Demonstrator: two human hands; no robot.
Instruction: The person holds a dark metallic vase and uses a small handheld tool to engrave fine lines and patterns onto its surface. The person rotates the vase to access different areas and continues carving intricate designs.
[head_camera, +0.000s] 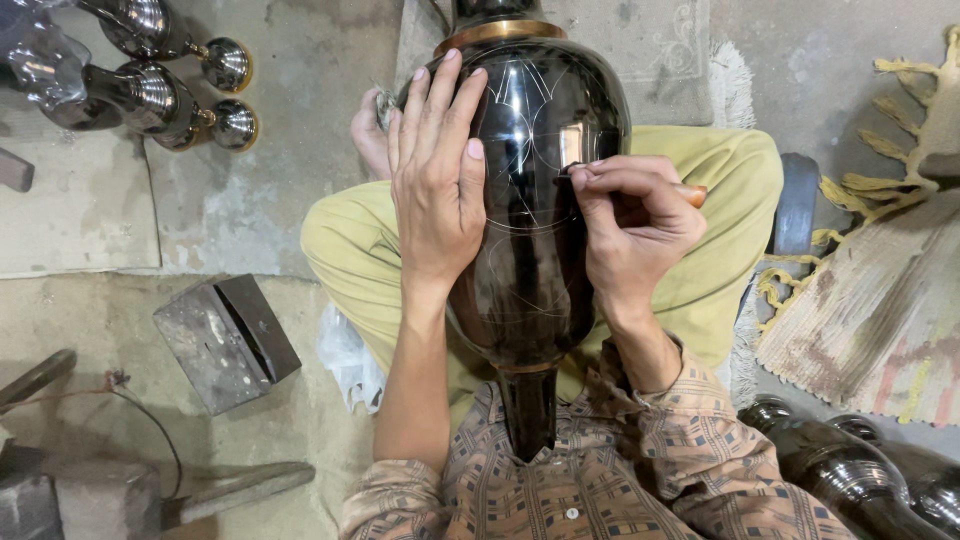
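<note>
Vase on lap | left hand open, flat on it | right hand fingers pinching engraving tool

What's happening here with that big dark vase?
A person sits cross-legged on the floor with a large glossy black vase lying across the lap. The left hand rests flat on its body, steadying it. The right hand presses a small wooden-handled tool to the surface, where thin scratched lines already show. More shiny vases lie nearby.

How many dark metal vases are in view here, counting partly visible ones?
5: one vase on the lap under the left hand and right hand, two top left, two bottom right. More may lie off-frame.
</note>
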